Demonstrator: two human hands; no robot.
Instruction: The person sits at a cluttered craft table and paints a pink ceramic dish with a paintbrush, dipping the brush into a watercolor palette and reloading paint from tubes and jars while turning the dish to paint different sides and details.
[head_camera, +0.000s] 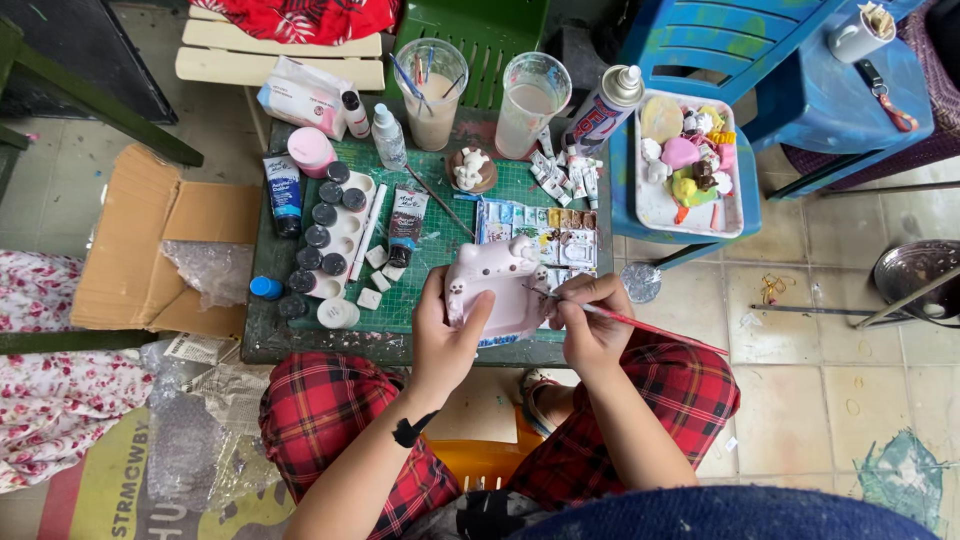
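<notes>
The left hand (447, 335) comes up from below, fingers curled and clamped around the left side of a pink animal-shaped figure (497, 290) held over the near edge of the small green table (300, 345). Just right of it the right hand (592, 322) pinches a thin red-handled brush (650, 327) — bristles at the figure's right flank, handle slanting out past the table's near right corner over bare tiled floor (800, 330). Paint pots (322, 240) crowd the table's left half.
</notes>
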